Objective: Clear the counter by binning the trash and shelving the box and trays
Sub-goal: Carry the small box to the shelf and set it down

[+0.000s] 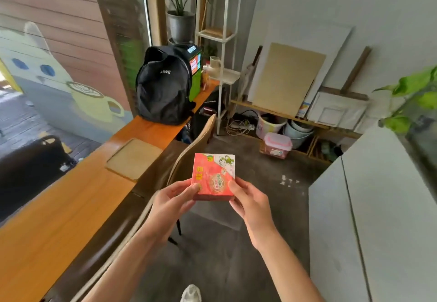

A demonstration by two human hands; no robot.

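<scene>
The orange wooden counter runs along the left side, from about eight o'clock up toward eleven o'clock, under a wall painted with a pale cat and a coffee cup; a white cabinet fills the right edge at around three to four o'clock, with green leaves hanging above it; pale boards lean against the grey wall at one o'clock, above a low wooden rack with buckets and a pink-lidded tub beneath it. A white metal shelf stands at twelve o'clock, narrow and tall; just left of it a potted plant sits on a green-sided machine. A black backpack stands upright on the counter at eleven o'clock; a flat tan tray lies on the counter nearer, at about ten o'clock. A wooden chair with a curved back stands just beside the counter, near centre.

The box, red with a white corner and printed lettering, is held in the air at the centre of view, above the floor and right of the chair back, well apart from the shelf. The left hand grips its near left corner, thumb on top; the right hand grips its near right corner, thumb likewise on the top face. A white shoe shows at six o'clock.
</scene>
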